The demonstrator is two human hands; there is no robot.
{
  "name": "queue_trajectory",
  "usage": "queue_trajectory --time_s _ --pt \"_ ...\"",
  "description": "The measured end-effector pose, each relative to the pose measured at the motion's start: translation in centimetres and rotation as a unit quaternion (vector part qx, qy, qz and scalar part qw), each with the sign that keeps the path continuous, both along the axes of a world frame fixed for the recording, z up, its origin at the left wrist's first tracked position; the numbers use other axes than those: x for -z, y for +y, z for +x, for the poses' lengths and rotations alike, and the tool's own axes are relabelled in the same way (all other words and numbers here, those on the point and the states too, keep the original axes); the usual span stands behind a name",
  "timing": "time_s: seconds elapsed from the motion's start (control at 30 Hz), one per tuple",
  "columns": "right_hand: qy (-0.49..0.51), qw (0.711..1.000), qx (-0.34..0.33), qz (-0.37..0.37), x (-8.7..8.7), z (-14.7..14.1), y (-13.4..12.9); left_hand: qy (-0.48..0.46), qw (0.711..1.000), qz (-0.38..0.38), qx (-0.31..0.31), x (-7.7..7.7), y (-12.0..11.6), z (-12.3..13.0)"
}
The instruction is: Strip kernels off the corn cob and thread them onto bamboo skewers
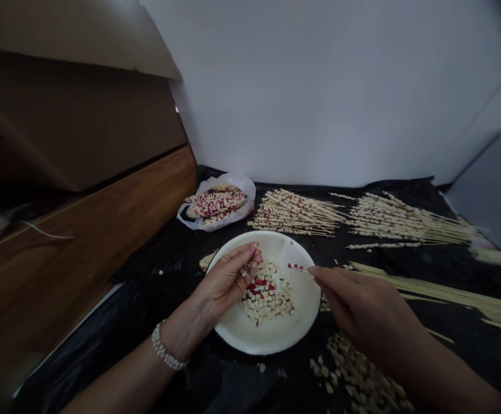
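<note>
A white bowl [303, 322] holds loose pale and red corn kernels [268, 299]. Over its left side, my left hand [228, 276] has thumb and fingertips pinched together on a small pale corn kernel [258, 248], with more kernels against its curled fingers. My right hand [354, 293] is closed at the bowl's right rim, gripping a thin skewer [296, 267] whose tip points left and carries a few dark red kernels. The rest of that skewer is hidden by the hand. A gap separates the skewer tip from my left hand.
Behind the bowl lie a plastic bag of red-and-white corn cobs [216, 204] and two piles of threaded skewers [293, 213]. Bare sticks [440, 287] lie right. Loose brownish pieces [358, 368] are near front. Black sheeting covers the surface; a cardboard box [82, 115] stands left.
</note>
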State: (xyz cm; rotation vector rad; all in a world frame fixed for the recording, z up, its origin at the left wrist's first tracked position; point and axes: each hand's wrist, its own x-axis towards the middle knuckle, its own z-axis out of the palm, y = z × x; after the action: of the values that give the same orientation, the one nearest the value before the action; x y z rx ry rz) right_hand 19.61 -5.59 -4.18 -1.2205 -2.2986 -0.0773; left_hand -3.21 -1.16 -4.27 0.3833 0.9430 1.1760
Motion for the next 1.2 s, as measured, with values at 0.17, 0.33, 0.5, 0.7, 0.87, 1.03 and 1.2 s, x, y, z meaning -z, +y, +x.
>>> queue_trajectory --time_s 0.17,0.33,0.5,0.7,0.87,1.03,1.2 --pt "0.008 1.000 -0.005 0.011 -0.1 0.0 -0.3 0.008 1.000 0.009 0.026 -0.3 0.0 -0.3" --pt "0.007 1.000 -0.013 0.004 0.0 -0.3 -0.8 0.024 0.996 0.015 0.081 -0.2 -0.4 -0.2" --pt "0.027 0.998 -0.043 -0.021 0.7 -0.9 -0.9 0.028 0.984 0.010 0.175 0.1 -1.3 0.5" --pt "0.047 0.998 -0.032 -0.006 0.6 -0.7 -0.5 0.004 0.985 0.009 0.173 -0.7 -1.3 0.2" --pt "0.047 0.999 -0.007 0.009 0.2 -0.3 -0.1 -0.062 0.982 0.036 0.174 -0.1 -0.5 -0.5" --pt "0.048 0.999 -0.003 -0.004 0.0 -0.2 -0.1 -0.045 0.987 0.024 0.151 0.2 -0.4 -0.3" --pt "0.043 0.999 -0.003 -0.001 -0.1 -0.1 0.0 -0.022 0.992 -0.001 0.123 -0.2 -0.4 0.0"
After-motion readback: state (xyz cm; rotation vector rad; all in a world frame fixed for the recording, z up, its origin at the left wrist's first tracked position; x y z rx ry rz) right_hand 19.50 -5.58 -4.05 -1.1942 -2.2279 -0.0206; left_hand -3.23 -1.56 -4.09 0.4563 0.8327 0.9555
